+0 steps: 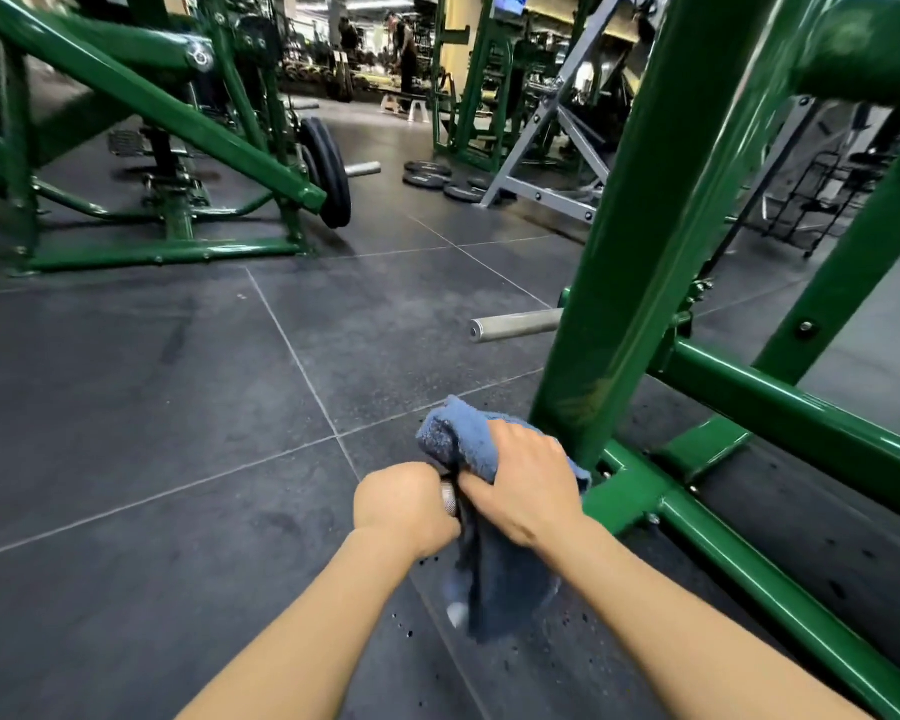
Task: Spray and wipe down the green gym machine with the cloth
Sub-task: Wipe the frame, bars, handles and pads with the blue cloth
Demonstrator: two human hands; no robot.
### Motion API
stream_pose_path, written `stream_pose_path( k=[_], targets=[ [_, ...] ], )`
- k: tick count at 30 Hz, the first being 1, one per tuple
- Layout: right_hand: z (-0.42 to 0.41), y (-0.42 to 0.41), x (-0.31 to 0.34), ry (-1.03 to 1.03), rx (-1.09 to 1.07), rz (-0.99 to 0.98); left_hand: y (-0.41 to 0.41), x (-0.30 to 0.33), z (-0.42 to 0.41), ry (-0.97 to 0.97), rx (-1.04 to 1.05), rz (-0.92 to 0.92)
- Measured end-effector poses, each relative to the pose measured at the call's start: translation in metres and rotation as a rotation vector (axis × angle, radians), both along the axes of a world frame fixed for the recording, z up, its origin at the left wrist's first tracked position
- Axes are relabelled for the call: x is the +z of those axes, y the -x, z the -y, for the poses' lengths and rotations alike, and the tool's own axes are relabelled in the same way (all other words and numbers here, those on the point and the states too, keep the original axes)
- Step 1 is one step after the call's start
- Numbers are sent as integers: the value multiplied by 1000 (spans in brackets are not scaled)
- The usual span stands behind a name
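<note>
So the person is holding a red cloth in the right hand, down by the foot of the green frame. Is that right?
Not quite: the cloth is blue, not red. The head view shows the right hand gripping it low beside the foot of the green frame, as you say.

Glossy green painted metal machine frame (pixel 645 241) with smooth reflective tubes, soft blue terry cloth (pixel 461 433) with a nubby rough pile, matt dark speckled rubber floor tiles (pixel 178 407), dull brushed bare-metal plate peg (pixel 515 324), matt black weight plates (pixel 328 171)
</note>
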State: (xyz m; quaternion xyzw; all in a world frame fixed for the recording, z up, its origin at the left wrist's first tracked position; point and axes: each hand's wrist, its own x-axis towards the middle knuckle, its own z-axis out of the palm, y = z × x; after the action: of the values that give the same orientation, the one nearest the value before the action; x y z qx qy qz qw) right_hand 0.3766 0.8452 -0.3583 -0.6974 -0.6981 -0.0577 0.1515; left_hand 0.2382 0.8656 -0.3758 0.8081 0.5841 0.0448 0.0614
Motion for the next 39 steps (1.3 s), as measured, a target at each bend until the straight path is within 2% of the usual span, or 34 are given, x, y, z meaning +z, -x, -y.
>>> stream_pose_path(
  k=[4,6,8,11,14,16,18,22,25,31,34,39],
  targets=[
    [-37,6,24,270,-52,88,-1,4,3,13,18,21],
    [-42,16,29,327,-78,80,1,5,5,10,15,31],
    [-34,17,25,229,-99,54,2,5,5,19,13,33],
    [1,10,0,-47,-93,-86,2,4,4,16,15,36],
    [29,7,-25,-132,-25,-266,3,1,3,23,24,58],
    [31,5,-30,-123,-22,-242,3,-1,3,27,15,56],
    [18,0,-23,-121,-43,-117,1,-2,1,6,8,33],
    [-17,3,12,78,-34,128,1,0,1,-28,38,-3],
    [-36,10,21,256,-34,149,0,-1,4,-13,38,-9],
    [-67,16,26,446,56,134,0,-2,3,-15,50,-5],
    [-50,10,19,296,112,69,0,-1,4,0,52,8],
    [-5,0,-8,-167,173,-7,8,-1,15,-37,69,39]
  ],
)
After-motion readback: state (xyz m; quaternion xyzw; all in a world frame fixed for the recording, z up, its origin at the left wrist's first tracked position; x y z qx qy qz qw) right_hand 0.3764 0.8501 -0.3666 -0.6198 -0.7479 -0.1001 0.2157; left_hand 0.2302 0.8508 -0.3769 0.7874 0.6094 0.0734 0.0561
